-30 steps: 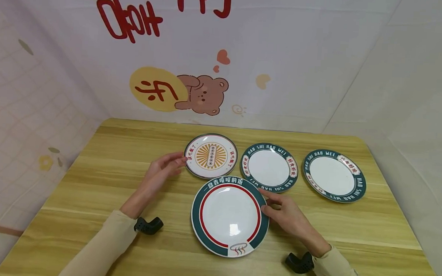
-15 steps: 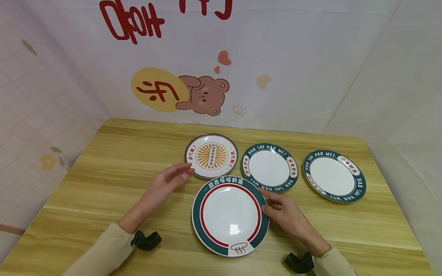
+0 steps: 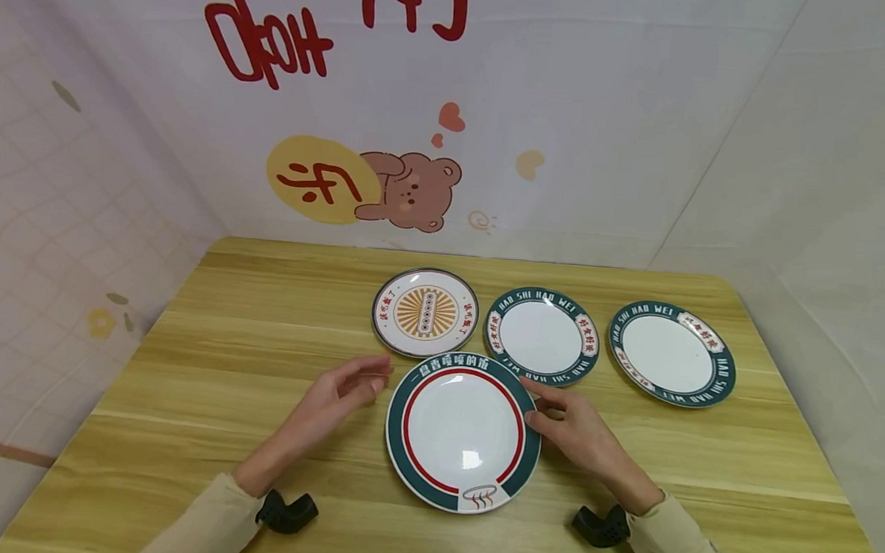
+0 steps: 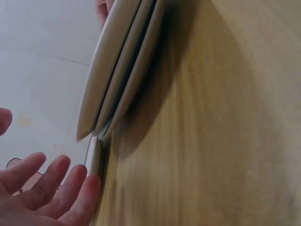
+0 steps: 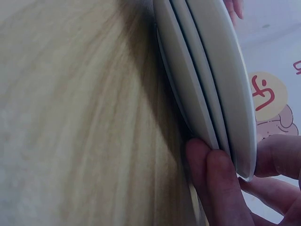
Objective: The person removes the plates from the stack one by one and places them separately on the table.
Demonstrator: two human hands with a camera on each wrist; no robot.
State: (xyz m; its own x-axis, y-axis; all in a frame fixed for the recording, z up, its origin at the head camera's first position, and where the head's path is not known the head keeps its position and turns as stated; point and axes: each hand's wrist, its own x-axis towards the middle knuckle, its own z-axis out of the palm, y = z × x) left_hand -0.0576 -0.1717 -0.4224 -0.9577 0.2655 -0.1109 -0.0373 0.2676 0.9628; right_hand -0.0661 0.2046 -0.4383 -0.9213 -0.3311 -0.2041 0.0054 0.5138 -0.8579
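A stack of plates [image 3: 462,436] sits mid-table; its top plate has a dark green rim and a red ring. In the left wrist view the stack [image 4: 123,70] shows several nested plates edge-on. My right hand [image 3: 580,434] holds the stack's right rim, thumb on top. From the right wrist view, its fingertips [image 5: 221,162] lie against the edges of the lower plates. My left hand [image 3: 338,396] is just left of the stack, fingers loosely extended and holding nothing. Behind the stack lies a small white plate [image 3: 425,314] with an orange sunburst.
A green-rimmed plate [image 3: 540,337] lies behind the stack to the right, and a similar plate [image 3: 667,355] lies farther right. The wooden table [image 3: 261,300] ends at a printed backdrop [image 3: 586,109], with fabric walls at both sides.
My left hand has drawn back from the edge of the sunburst plate toward the near side and now sits beside the stack's left rim. My right hand stays in place.
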